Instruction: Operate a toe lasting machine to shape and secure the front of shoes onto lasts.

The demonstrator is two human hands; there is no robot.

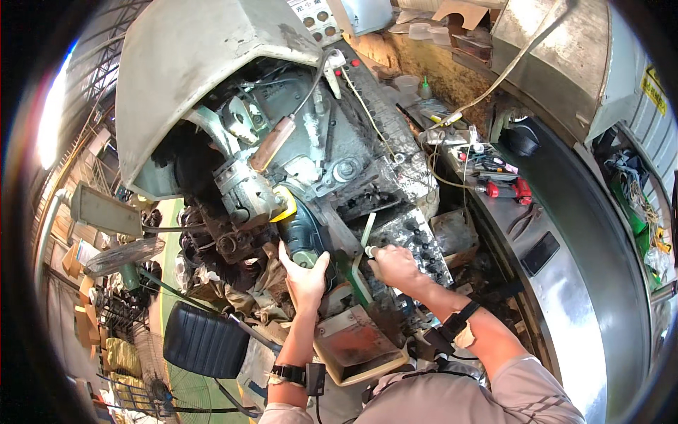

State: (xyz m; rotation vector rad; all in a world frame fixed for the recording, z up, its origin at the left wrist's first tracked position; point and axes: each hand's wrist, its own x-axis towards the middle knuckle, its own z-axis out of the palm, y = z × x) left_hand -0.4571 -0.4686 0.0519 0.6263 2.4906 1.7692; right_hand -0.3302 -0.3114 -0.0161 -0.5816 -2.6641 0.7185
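Observation:
My left hand (307, 281) grips the near end of a dark shoe (302, 227), thumb on one side and fingers on the other. The shoe's far end, edged in yellow (284, 203), lies against the metal head (244, 189) of a large greasy machine. To the right, my right hand (394, 266) is curled into a fist beside a pale green bar (360, 281). A small light-coloured end shows at its fingers, but what they hold is mostly hidden. Beyond the shoe, a tool with a worn wooden-looking handle (274, 143) hangs on a cord.
A grey hood (205, 63) covers the machine's far left. A stained tray (360, 346) sits close to my body, with a black ribbed pad (205, 339) to its left. On the right-hand metal bench (565, 297) lie a phone (540, 253), pliers (524, 220) and a red power tool (510, 189).

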